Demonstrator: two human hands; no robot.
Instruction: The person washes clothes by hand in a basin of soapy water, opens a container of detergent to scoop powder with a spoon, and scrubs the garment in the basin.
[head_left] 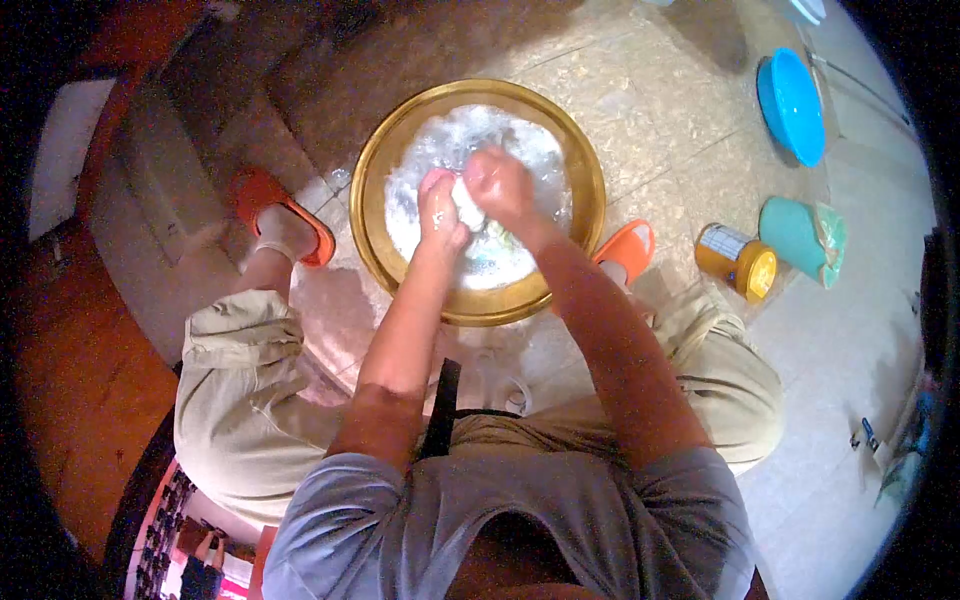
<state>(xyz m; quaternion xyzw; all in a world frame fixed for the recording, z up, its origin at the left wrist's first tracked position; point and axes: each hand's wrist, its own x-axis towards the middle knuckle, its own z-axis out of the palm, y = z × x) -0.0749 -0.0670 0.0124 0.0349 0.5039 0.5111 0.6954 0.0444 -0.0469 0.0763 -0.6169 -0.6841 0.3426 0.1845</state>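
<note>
A wide gold-coloured metal basin (365, 245) stands on the floor between my feet, with foamy, soapy water (425, 150) inside. Over the water, my left hand (440, 210) and my right hand (500, 188) are close together, both closed on a small wet white cloth (467, 205). The cloth bunches up between them, and its exact shape is partly hidden by my fingers. Suds cling to my left hand. Below the hands, something pale greenish (497, 235) shows in the foam; I cannot tell what it is.
On the right stand a yellow-brown tub (715, 258) with a label and a teal container (788, 232). A blue plastic bowl (792, 105) leans farther back. My orange slippers (268, 195) flank the basin. Steps (160, 190) rise at the left.
</note>
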